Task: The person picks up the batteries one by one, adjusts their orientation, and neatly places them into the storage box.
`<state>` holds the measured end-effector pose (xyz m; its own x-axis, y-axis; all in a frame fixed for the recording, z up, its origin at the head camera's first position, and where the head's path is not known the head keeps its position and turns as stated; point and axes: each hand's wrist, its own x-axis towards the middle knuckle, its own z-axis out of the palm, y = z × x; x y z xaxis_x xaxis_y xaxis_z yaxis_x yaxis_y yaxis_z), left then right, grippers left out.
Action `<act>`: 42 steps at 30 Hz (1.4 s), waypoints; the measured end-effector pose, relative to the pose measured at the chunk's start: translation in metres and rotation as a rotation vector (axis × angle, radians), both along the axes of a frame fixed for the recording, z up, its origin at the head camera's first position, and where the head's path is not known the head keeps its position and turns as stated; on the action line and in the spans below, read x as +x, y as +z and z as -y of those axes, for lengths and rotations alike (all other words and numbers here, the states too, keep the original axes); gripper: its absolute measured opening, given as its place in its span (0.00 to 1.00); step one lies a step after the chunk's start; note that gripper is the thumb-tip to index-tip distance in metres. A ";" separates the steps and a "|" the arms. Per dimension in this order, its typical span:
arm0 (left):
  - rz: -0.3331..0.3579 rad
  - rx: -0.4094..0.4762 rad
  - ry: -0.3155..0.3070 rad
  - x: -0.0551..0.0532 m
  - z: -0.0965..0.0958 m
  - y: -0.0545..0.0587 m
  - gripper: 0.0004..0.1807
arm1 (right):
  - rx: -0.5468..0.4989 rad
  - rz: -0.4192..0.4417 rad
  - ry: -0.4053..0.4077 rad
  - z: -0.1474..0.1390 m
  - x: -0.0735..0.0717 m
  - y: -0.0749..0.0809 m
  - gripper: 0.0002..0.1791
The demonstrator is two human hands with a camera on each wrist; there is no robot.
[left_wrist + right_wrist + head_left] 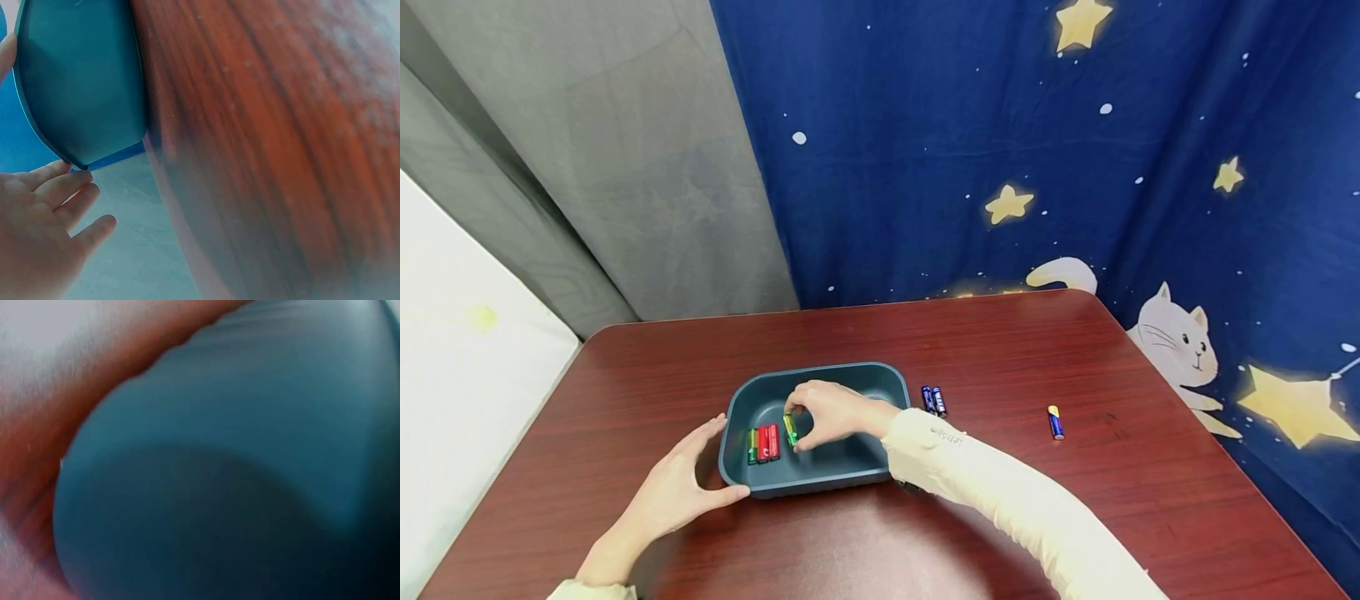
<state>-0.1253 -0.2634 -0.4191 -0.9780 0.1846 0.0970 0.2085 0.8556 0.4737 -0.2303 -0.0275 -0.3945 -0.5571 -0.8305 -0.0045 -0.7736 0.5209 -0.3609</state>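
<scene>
A dark teal plastic bin (850, 457) sits on the table. Inside it, at the left, a green battery (752, 447) and two red batteries (768, 443) lie side by side. My right hand (835, 414) reaches into the bin and pinches another green battery (791, 430) between thumb and fingers, just right of the red ones. Spread at the bin's left end, my left hand (673, 493) has thumb and fingertips at the rim. The left wrist view shows its fingers (65, 187) along the bin's edge. Only the bin's blurred wall (206, 406) fills most of the right wrist view.
Right of the bin, two dark blue batteries (933, 401) lie together on the reddish-brown table (985, 350). A blue and yellow battery (1056, 422) lies alone farther right. Grey and star-patterned blue curtains (925, 167) hang behind the table's far edge.
</scene>
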 end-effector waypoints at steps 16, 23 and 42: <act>-0.025 0.007 -0.019 -0.001 0.001 -0.002 0.55 | 0.072 -0.020 -0.058 0.017 0.003 -0.017 0.25; -0.038 0.014 -0.025 0.000 0.001 -0.001 0.54 | 0.094 -0.012 -0.080 0.019 0.001 -0.020 0.26; -0.031 0.022 -0.025 0.001 0.001 0.001 0.53 | 0.127 -0.059 -0.106 0.026 0.004 -0.026 0.27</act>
<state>-0.1243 -0.2646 -0.4181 -0.9696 0.2061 0.1316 0.2443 0.8396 0.4852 -0.2262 -0.0532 -0.4209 -0.6440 -0.7617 -0.0708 -0.7296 0.6394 -0.2425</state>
